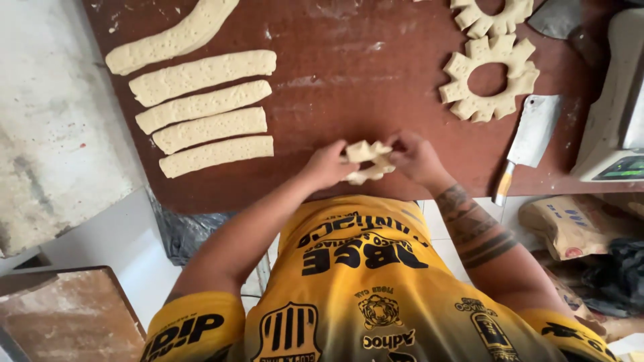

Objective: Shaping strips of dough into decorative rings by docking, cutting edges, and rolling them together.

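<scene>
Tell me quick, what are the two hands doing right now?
Left hand: closed on the left end of the notched dough piece.
Right hand: closed on the right end of the same dough piece.

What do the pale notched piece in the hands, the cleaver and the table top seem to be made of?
Notched piece: seemingly soft raw dough, matte, pale, bending between left hand and right hand.
Cleaver: dull grey metal blade, probably steel; its grip looks like light wood.
Table top: brown board, perhaps wood or hardboard, matte with flour smears.
</scene>
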